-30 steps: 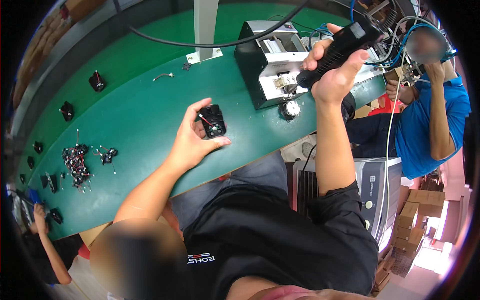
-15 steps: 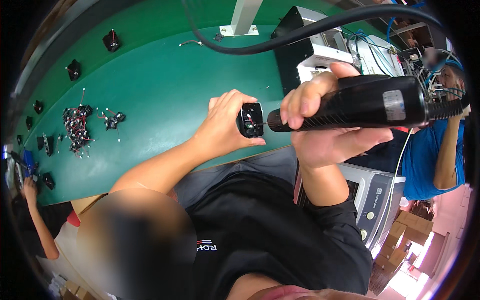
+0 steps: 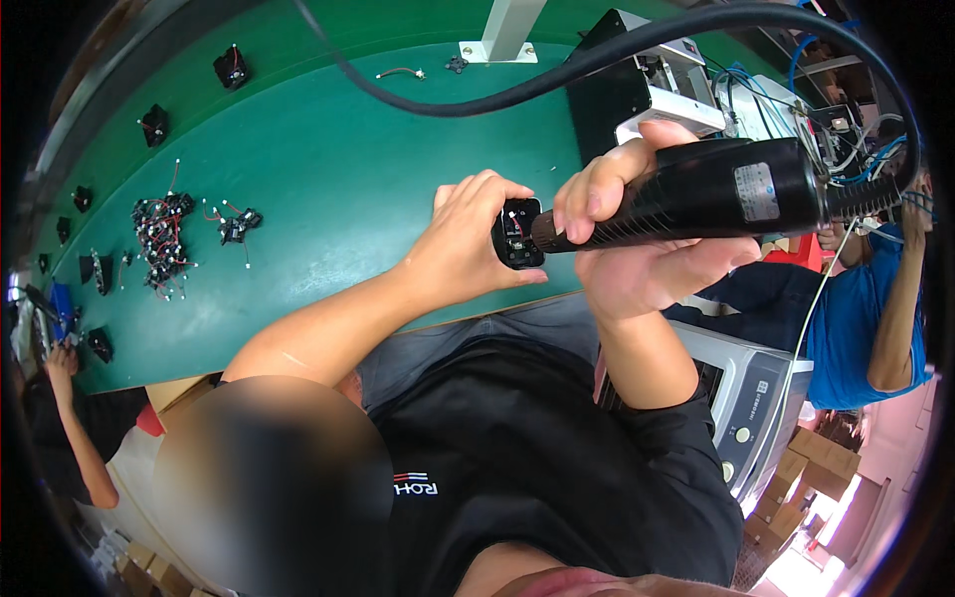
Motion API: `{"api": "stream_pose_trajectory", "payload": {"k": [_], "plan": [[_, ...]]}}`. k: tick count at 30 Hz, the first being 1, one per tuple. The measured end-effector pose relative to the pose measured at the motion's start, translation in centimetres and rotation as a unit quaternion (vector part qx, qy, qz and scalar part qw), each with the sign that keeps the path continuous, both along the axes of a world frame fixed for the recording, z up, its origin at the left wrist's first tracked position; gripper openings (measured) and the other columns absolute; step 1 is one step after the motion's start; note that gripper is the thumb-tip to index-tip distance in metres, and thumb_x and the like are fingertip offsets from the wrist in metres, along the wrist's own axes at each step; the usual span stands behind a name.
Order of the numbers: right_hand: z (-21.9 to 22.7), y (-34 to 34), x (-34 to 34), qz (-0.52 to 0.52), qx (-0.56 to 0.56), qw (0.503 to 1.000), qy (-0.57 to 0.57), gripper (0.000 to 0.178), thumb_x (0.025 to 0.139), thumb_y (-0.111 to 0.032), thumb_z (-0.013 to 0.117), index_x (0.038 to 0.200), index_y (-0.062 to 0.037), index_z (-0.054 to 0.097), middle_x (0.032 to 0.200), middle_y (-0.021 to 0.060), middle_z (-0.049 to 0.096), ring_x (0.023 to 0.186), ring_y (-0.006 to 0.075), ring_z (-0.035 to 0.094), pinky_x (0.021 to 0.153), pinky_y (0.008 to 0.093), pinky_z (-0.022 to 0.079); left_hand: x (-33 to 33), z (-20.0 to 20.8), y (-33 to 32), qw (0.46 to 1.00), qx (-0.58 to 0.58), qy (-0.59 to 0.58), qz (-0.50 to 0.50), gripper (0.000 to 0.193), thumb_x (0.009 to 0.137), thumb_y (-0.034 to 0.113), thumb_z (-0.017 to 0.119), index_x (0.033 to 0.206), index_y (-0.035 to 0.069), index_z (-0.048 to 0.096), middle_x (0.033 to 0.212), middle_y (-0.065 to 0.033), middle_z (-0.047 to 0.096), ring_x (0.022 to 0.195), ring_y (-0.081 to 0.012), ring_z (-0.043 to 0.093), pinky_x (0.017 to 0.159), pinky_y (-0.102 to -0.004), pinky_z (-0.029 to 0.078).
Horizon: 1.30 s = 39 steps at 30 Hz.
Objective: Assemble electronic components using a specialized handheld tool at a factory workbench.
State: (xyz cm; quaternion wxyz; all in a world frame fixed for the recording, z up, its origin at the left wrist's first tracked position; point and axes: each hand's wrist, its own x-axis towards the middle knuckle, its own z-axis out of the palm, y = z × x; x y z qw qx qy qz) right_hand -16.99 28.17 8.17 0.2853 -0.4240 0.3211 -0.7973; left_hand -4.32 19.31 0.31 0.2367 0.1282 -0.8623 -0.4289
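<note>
Head view: a worker in a black shirt (image 3: 557,438) brings a driver (image 3: 716,189) to a small black case (image 3: 527,254) near the edge of a green table (image 3: 338,199). The left hand (image 3: 458,234) grasps the case from 9 o'clock, fingers bent over its 12 o'clock edge and thumb at its 6 o'clock edge. A red wire (image 3: 513,221) shows inside. The right hand (image 3: 632,284) is wrapped around the driver, thumb stretched along its lower side, the body pointing in from 3 o'clock. The collar overlaps the case; whether the bit touches anything cannot be told. A thick black cord (image 3: 517,98) loops above both hands

Around the case, by the clock: a post (image 3: 509,30) at 12, a machine (image 3: 602,85) at 1, a person in blue (image 3: 846,348) and a pale appliance (image 3: 736,418) at 4. At 9 lie a small cluster of wired parts (image 3: 237,225) and, farther out, a bigger pile (image 3: 161,239). Black parts (image 3: 232,68) line the way from 9 to 10, with a short lead (image 3: 401,72) at 11
</note>
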Motion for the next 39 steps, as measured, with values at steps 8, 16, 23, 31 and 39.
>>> {"api": "stream_pose_trajectory", "payload": {"k": [8, 16, 23, 31, 39], "plan": [[-0.2, -0.1, 0.0, 0.002, 0.006, 1.000, -0.007, 0.108, 0.079, -0.092, 0.033, 0.135, -0.0006, 0.046, 0.073, 0.0056, 0.053, 0.054, 0.0155, 0.053, 0.051, 0.0323, 0.047, -0.1, 0.0, 0.0, 1.000, 0.003, 0.001, -0.003, 0.079, 0.055, 0.027, 0.097, 0.119, 0.010, 0.052, 0.108, -0.0070, 0.059, 0.106, -0.0277, 0.056, 0.096, -0.0404, 0.035], [-0.3, 0.0, 0.1, 0.014, 0.015, 1.000, -0.003, 0.108, 0.078, -0.092, 0.036, 0.134, -0.0004, 0.046, 0.073, 0.0075, 0.055, 0.054, 0.0172, 0.054, 0.052, 0.0331, 0.048, 0.0, 0.1, 0.0, 1.000, 0.010, 0.005, 0.001, 0.079, 0.055, 0.027, 0.096, 0.118, 0.010, 0.053, 0.106, -0.0071, 0.059, 0.105, -0.0280, 0.056, 0.096, -0.0406, 0.036], [-2.6, -0.6, 0.4, 0.095, -0.045, 0.993, -0.048, 0.105, 0.062, -0.094, 0.054, 0.114, -0.0024, 0.056, 0.074, 0.0126, 0.061, 0.054, 0.0205, 0.058, 0.048, 0.0322, 0.048, -0.2, -0.3, -0.2, 1.000, -0.015, -0.010, 0.000, 0.081, 0.052, 0.033, 0.096, 0.117, 0.008, 0.055, 0.106, -0.0100, 0.060, 0.109, -0.0313, 0.056, 0.094, -0.0415, 0.037], [2.4, 0.3, -3.0, 0.019, -0.031, 0.999, 0.023, 0.114, 0.076, -0.091, 0.042, 0.138, 0.0041, 0.042, 0.074, 0.0093, 0.060, 0.054, 0.0184, 0.058, 0.051, 0.0332, 0.049, 0.2, 0.4, -0.2, 0.999, 0.019, -0.049, 0.001, 0.076, 0.058, 0.029, 0.094, 0.119, 0.010, 0.054, 0.108, -0.0081, 0.059, 0.109, -0.0286, 0.056, 0.098, -0.0422, 0.036], [6.0, 1.5, -11.9, -0.339, 0.051, 0.921, 0.184, 0.101, 0.084, -0.088, 0.026, 0.126, 0.0006, 0.048, 0.072, 0.0067, 0.053, 0.054, 0.0170, 0.050, 0.055, 0.0331, 0.047, 0.0, 1.0, -0.1, 0.999, 0.002, -0.037, 0.023, 0.075, 0.061, 0.028, 0.093, 0.123, 0.007, 0.056, 0.111, -0.0081, 0.058, 0.112, -0.0284, 0.054, 0.101, -0.0393, 0.038]]}}
